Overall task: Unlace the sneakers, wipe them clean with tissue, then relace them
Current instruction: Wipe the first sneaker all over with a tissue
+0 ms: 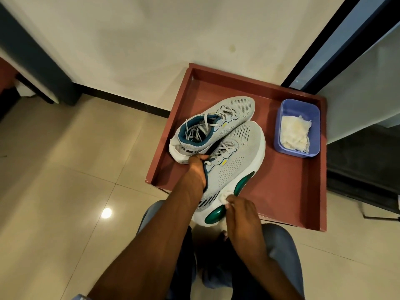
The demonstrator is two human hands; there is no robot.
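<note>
White crumpled tissue (pixel 224 195) is pinched in the right hand (pixel 242 215) fingers against the grey mesh sneaker's (pixel 233 161) white sole. Left hand (pixel 198 167) fingers curl into its collar. Beyond them, a second grey sneaker (pixel 216 120) lies in the red-brown tray (pixel 281 191) beside a purple plastic tub (pixel 297 128).

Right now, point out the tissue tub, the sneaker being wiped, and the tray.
tissue tub (pixel 287 106): head view, bare inner back wall.
sneaker being wiped (pixel 242 146): head view, grey mesh toe.
tray (pixel 287 191): head view, bare red floor.
</note>
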